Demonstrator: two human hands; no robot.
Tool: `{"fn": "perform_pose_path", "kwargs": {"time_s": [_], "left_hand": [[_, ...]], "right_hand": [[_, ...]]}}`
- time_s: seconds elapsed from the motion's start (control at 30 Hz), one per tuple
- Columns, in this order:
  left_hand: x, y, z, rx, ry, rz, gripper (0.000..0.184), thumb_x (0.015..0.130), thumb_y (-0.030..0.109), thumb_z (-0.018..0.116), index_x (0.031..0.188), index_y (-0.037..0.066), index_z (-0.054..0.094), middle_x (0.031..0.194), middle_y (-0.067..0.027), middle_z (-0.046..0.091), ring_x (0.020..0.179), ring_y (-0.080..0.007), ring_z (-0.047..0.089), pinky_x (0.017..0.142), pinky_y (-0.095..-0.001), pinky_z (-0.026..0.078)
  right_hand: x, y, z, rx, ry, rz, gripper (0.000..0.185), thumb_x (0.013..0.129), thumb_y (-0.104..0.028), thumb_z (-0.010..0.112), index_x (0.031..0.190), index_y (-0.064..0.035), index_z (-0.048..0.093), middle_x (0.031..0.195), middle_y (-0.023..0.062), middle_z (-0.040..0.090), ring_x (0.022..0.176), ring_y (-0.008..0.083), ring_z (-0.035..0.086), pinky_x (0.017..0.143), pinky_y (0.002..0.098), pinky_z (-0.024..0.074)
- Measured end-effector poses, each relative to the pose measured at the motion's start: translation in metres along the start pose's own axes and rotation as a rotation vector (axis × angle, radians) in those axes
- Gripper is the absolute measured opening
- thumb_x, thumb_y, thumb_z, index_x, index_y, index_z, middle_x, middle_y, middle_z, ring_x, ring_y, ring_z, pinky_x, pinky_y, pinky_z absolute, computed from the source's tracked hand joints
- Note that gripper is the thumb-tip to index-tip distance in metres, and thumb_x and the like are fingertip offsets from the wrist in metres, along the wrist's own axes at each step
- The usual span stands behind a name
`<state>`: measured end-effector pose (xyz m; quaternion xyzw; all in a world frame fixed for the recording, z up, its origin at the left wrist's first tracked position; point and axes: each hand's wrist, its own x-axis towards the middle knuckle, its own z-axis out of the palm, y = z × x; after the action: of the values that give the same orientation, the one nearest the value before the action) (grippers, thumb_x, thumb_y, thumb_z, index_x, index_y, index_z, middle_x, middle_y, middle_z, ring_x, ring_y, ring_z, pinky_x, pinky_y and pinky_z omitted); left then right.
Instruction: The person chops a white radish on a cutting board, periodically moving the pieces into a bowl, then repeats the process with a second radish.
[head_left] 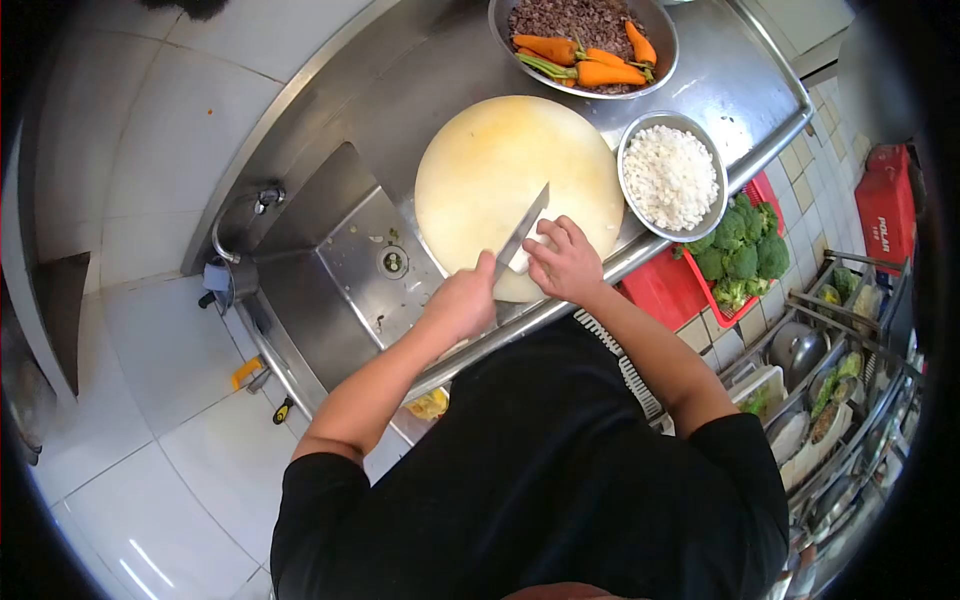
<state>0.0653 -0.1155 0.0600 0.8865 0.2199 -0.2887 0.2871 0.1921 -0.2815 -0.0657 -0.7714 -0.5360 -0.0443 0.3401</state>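
My left hand (465, 300) is closed around the handle of a knife (525, 232), whose blade points up and away over the round, pale yellow cutting board (500, 145). Beside the blade, the bent fingers of my right hand (565, 262) press on a white piece of food (520, 260), partly hidden by the fingers and blade. A metal bowl of chopped white food (670, 178) stands at the board's right edge. Beyond the board is a larger metal bowl (493, 12) with orange carrots (608, 73) on reddish-brown chopped food (570, 18).
A steel sink (350, 265) with a tap (268, 198) lies left of the board. Broccoli (740, 255) fills a red basket (760, 188) beyond the counter's right edge. Racks with dishes (800, 350) and a red box (887, 215) stand at the right.
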Motion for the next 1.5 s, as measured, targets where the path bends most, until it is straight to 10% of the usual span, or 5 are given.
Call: {"fn": "perform_pose_path", "kwargs": {"time_s": [0.67,0.97,1.23,1.5], "left_hand": [[-0.016,-0.023,0.003,-0.169,0.361,-0.038,0.026,0.107,0.025,0.048,0.123,0.006,0.045,0.086,-0.0331,0.069,0.086,-0.0536,0.069,0.077,-0.0624,0.053],[0.001,-0.101,0.015,-0.118,0.388,-0.209,0.030,0.104,0.021,0.050,0.127,0.001,0.047,0.105,-0.0349,0.069,0.101,-0.0519,0.068,0.090,-0.0598,0.051],[-0.011,-0.090,0.009,-0.184,0.384,-0.206,0.030,0.102,0.018,0.052,0.126,0.000,0.048,0.107,-0.0336,0.070,0.101,-0.0499,0.069,0.090,-0.0575,0.053],[-0.004,-0.096,0.019,-0.068,0.449,-0.154,0.029,0.102,0.015,0.052,0.126,-0.001,0.048,0.105,-0.0334,0.069,0.087,-0.0464,0.072,0.082,-0.0557,0.056]], "right_hand": [[-0.016,-0.003,0.000,0.025,0.023,0.084,0.025,0.084,-0.031,0.075,0.104,-0.0161,0.072,0.124,0.0106,0.057,0.121,0.0373,0.048,0.104,0.0517,0.0363],[0.006,0.004,-0.031,-0.177,-0.431,-0.169,0.062,0.087,-0.053,0.072,0.135,-0.0165,0.060,0.148,0.0131,0.049,0.149,0.0410,0.030,0.122,0.0612,0.0213],[0.091,0.022,-0.048,-0.243,-1.002,-0.364,0.050,0.078,-0.032,0.073,0.121,-0.0069,0.065,0.125,0.0104,0.063,0.124,0.0321,0.053,0.111,0.0495,0.0377],[0.106,-0.012,-0.013,-0.316,-0.883,-0.306,0.038,0.075,-0.019,0.072,0.112,-0.0103,0.070,0.124,0.0111,0.064,0.124,0.0319,0.056,0.099,0.0466,0.0466]]}}
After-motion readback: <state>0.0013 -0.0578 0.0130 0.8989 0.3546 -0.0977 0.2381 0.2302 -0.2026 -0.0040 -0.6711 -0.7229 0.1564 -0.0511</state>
